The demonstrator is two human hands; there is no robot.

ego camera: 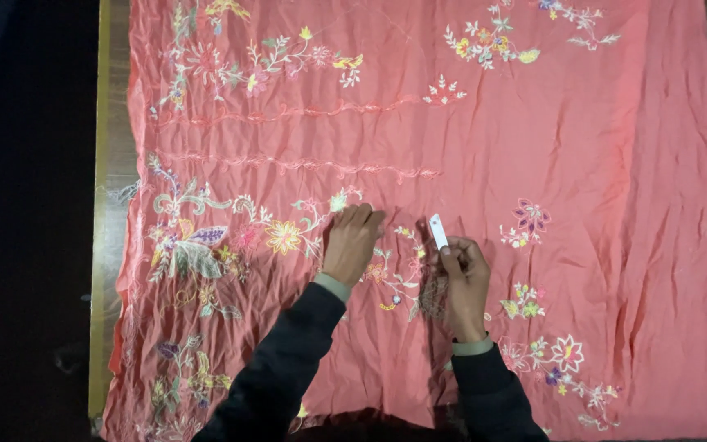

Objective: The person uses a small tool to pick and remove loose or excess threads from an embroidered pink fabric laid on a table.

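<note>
A large coral-pink cloth [533, 147] with coloured floral embroidery lies spread over a table. My left hand [352, 242] rests flat on the cloth, fingers bent, pressing down beside an embroidered yellow flower [283, 236]. My right hand [463, 282] is closed around a small white flat piece, like tailor's chalk [438, 231], whose tip points up and away from me just above the cloth. Both arms wear dark sleeves with pale green cuffs.
The wooden table edge [108, 205] shows along the left side of the cloth, with a dark floor beyond it. Embroidered flower sprays [558, 360] lie to the lower right, and stitched wavy lines [304, 164] cross the cloth above my hands.
</note>
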